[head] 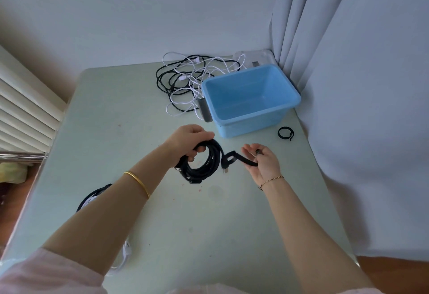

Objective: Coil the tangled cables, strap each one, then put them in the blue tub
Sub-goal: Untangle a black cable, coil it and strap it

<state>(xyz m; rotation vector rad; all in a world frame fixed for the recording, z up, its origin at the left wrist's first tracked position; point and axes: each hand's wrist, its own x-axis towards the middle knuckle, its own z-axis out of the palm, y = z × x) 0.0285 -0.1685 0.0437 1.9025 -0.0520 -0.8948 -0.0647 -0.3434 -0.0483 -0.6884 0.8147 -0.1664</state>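
1. Hands meet over a pale green table [209, 224], with a coiled black cable [204, 168] held between them just above the tabletop.
2. The left hand [190, 140] clenches the top of the coil, fingers curled through its loops. A gold bangle [138, 183] sits on that forearm.
3. The right hand [262, 161], palm turned up, grasps one end of a black strap [241, 158]. The strap runs across to the coil's right side, where a plug end [225, 170] of the cable hangs loose.
4. A thin bracelet [271, 180] circles the right wrist.
5. The blue tub [250, 124] stands beyond the hands at the table's far right, nothing visible inside it, with a grey handle [204, 110] on its left end.
6. A tangle of black and white cables [185, 82] lies at the far edge, just left of the tub and touching it.
7. A second strap [285, 133], curled into a ring, rests on the table just to the right of the tub.
8. Another coil [92, 197] shows partly beneath the left forearm at the table's near-left edge.
9. A pale curtain [348, 84] hangs along the right side, and a white radiator [23, 108] stands at the left.
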